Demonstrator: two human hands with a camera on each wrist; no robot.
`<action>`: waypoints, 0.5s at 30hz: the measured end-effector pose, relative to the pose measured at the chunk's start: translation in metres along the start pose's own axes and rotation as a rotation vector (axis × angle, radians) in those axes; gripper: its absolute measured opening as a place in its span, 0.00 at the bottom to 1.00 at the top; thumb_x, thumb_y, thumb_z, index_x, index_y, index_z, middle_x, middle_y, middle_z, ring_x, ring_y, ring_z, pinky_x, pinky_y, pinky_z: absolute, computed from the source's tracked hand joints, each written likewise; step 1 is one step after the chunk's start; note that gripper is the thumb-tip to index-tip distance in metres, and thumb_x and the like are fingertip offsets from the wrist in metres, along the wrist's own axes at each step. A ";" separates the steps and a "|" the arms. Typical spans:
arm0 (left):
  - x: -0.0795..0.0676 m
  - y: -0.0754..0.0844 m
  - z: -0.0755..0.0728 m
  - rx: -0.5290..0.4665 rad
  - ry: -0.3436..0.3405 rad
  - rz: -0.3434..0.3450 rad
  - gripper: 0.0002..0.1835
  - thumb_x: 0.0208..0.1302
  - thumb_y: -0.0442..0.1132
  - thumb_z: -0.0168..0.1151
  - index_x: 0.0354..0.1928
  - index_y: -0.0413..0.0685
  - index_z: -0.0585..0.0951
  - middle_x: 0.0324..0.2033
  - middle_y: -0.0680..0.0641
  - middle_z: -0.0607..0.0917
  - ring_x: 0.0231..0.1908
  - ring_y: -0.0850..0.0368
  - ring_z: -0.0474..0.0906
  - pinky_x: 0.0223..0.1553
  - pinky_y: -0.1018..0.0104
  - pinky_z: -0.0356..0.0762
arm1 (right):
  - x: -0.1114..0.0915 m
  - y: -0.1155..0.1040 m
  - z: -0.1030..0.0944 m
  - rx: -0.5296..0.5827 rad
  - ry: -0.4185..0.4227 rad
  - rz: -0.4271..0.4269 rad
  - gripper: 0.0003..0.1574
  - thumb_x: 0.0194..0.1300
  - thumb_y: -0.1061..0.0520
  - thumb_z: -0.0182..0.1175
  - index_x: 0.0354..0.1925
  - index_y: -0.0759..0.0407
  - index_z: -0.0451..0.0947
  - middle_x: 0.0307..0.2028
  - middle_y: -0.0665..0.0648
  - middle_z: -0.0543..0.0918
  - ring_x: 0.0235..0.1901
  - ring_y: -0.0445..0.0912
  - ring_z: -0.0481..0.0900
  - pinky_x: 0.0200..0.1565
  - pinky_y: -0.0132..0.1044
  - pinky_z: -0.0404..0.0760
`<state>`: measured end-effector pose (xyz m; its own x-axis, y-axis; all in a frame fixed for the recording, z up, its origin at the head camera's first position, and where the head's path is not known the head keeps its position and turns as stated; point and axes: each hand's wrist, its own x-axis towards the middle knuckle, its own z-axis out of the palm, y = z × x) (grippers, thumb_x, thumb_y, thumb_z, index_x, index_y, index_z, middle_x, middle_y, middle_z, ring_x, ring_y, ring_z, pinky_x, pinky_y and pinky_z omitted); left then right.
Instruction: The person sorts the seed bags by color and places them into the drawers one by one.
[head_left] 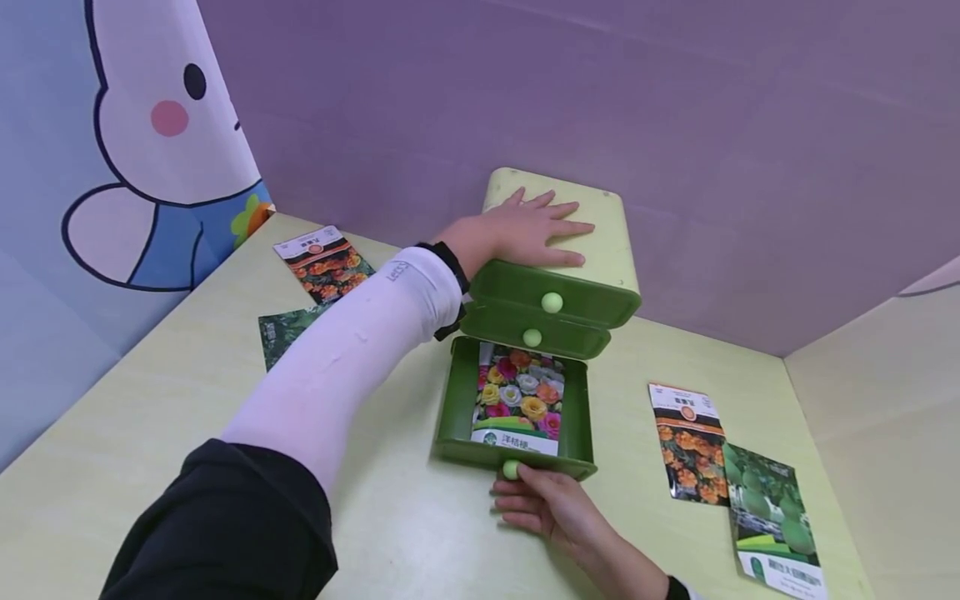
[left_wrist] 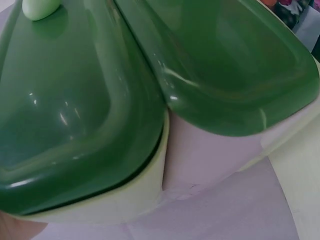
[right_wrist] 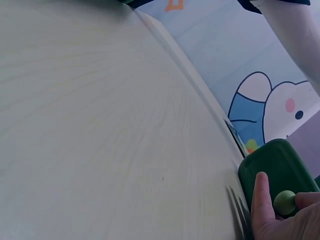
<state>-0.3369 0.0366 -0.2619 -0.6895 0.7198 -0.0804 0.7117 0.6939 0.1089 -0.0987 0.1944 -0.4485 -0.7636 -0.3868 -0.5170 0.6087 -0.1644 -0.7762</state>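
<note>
Clock directions taken from the head view, 12 away from the person. Green bottom drawer (head_left: 577,410) lies drawn out at 6 o'clock of the cream cabinet (head_left: 600,250), a flowered packet (head_left: 517,400) flat inside. Left hand (head_left: 528,233) is wide, fingers spread, palm down on the cabinet top. Right hand (head_left: 566,508) seems to pinch the round light-green knob (head_left: 511,469) at the drawer's 6 o'clock side. Handling, judged by looks: drawer probably light, stiff, smooth plastic; the knob is small and glossy, so fingertips may slip; best hold is thumb and forefinger, with the pull kept straight. Cabinet likely light too, so a palm on top would steady it. Packet looks thin and bendable; its 6 o'clock edge offers a hold. Edges: purple wall (head_left: 720,167) backs the cabinet at 12; an orange-flowered packet (head_left: 688,446) lies at 3 to 4 o'clock, well apart from the drawer. Widest working room is the pale tabletop (head_left: 405,525) toward 7, below the left sleeve (head_left: 322,383).
</note>
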 end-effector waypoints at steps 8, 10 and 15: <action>0.000 0.001 -0.001 -0.006 -0.006 0.005 0.38 0.59 0.75 0.28 0.71 0.74 0.44 0.73 0.54 0.39 0.69 0.49 0.27 0.68 0.42 0.26 | 0.000 -0.002 0.001 0.013 0.008 -0.009 0.26 0.68 0.54 0.51 0.52 0.76 0.68 0.35 0.58 0.87 0.36 0.47 0.84 0.37 0.33 0.85; 0.000 0.002 -0.002 -0.006 -0.008 0.007 0.38 0.59 0.75 0.28 0.71 0.74 0.44 0.73 0.54 0.39 0.69 0.48 0.28 0.68 0.42 0.26 | 0.000 -0.004 0.002 0.020 0.013 -0.015 0.25 0.68 0.54 0.51 0.51 0.76 0.69 0.35 0.58 0.87 0.35 0.47 0.84 0.37 0.33 0.85; 0.000 0.001 -0.004 -0.003 -0.015 0.011 0.38 0.60 0.74 0.29 0.71 0.74 0.45 0.73 0.54 0.40 0.69 0.48 0.28 0.68 0.41 0.27 | 0.004 -0.012 0.003 0.003 0.025 -0.048 0.25 0.69 0.53 0.51 0.49 0.76 0.69 0.34 0.57 0.87 0.34 0.45 0.84 0.36 0.32 0.85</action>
<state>-0.3365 0.0376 -0.2582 -0.6797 0.7275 -0.0937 0.7187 0.6860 0.1130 -0.1080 0.1922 -0.4404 -0.7971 -0.3555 -0.4881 0.5719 -0.1852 -0.7992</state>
